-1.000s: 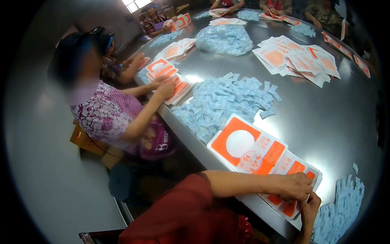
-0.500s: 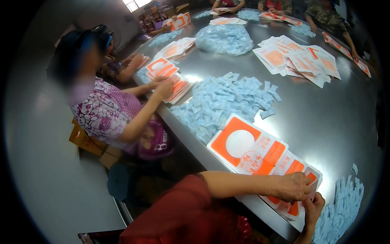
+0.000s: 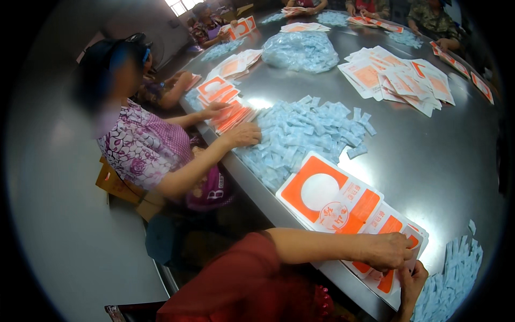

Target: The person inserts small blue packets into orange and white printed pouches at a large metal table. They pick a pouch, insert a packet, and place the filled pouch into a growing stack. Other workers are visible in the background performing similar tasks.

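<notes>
Your left hand (image 3: 387,251) pinches the near end of the orange-and-white bags (image 3: 343,206) stacked at the counter (image 3: 429,155) edge; your right hand (image 3: 412,283) grips them from below. Their long axis runs diagonally, from you toward the blue sachet pile (image 3: 306,134).

Your left hand (image 3: 387,251) rests on the cards (image 3: 343,206) at the table (image 3: 429,161) edge. Your right hand (image 3: 412,284) is just below it. A packet pile (image 3: 308,137) lies behind the cards. More packets (image 3: 450,284) lie to your right.
</notes>
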`<move>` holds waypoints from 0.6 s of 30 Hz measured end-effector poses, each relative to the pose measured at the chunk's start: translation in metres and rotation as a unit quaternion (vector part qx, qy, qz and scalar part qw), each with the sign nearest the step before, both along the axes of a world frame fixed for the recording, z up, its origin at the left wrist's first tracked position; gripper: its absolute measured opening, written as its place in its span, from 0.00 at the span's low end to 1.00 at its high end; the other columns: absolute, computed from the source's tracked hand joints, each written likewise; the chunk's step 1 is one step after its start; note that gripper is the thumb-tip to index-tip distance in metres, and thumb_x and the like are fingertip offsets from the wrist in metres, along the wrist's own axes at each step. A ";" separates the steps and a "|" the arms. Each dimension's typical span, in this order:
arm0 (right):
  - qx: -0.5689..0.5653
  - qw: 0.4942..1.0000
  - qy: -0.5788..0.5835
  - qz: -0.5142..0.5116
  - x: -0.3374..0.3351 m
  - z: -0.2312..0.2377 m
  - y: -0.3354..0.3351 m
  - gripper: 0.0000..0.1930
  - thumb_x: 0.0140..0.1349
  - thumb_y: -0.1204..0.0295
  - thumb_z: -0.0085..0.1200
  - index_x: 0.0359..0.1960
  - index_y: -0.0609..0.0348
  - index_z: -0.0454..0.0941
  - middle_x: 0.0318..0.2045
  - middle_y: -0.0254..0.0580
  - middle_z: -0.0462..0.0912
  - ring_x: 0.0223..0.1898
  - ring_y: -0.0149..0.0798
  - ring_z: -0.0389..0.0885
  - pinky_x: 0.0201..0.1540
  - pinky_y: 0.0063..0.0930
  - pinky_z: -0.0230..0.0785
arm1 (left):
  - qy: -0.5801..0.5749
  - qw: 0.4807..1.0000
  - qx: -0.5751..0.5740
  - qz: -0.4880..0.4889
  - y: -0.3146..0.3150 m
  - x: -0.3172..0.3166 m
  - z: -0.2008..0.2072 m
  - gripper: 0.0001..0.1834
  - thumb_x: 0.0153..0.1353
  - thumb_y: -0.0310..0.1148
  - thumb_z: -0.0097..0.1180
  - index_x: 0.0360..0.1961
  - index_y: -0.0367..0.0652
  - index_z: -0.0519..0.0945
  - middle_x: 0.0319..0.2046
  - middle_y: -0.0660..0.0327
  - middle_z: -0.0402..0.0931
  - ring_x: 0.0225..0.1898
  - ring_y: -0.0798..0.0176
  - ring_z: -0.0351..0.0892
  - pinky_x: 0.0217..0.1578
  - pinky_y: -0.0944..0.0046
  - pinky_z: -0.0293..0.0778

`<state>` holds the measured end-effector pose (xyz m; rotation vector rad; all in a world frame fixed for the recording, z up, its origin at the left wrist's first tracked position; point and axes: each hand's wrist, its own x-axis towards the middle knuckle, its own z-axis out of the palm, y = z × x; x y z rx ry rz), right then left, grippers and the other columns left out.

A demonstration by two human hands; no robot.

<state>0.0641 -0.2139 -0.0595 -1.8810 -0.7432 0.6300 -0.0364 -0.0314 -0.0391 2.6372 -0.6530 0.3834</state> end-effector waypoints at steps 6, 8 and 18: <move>-0.002 1.000 0.029 0.000 -0.005 0.004 0.003 0.06 0.50 0.78 0.53 0.29 0.68 0.77 0.21 0.30 0.76 0.25 0.23 0.71 0.29 0.20 0.66 | -0.032 0.999 -0.036 -0.024 0.001 0.000 0.005 0.11 0.37 0.36 0.66 0.19 0.41 0.82 0.29 0.61 0.74 0.39 0.58 0.69 0.35 0.61 0.67; 0.024 0.999 0.034 -0.016 -0.009 0.011 0.008 0.04 0.48 0.80 0.52 0.26 0.67 0.76 0.20 0.30 0.75 0.24 0.23 0.70 0.27 0.20 0.65 | -0.058 0.997 -0.048 -0.024 -0.001 0.001 -0.002 0.10 0.37 0.35 0.66 0.19 0.40 0.81 0.28 0.60 0.74 0.36 0.57 0.70 0.35 0.61 0.67; 0.029 0.998 0.034 -0.047 0.002 0.012 -0.001 0.07 0.43 0.82 0.51 0.14 0.61 0.67 0.14 0.26 0.68 0.20 0.20 0.63 0.21 0.18 0.54 | -0.245 0.959 -0.134 -0.046 -0.006 0.004 -0.005 0.09 0.29 0.29 0.59 0.08 0.40 0.71 0.19 0.60 0.68 0.24 0.56 0.69 0.26 0.59 0.66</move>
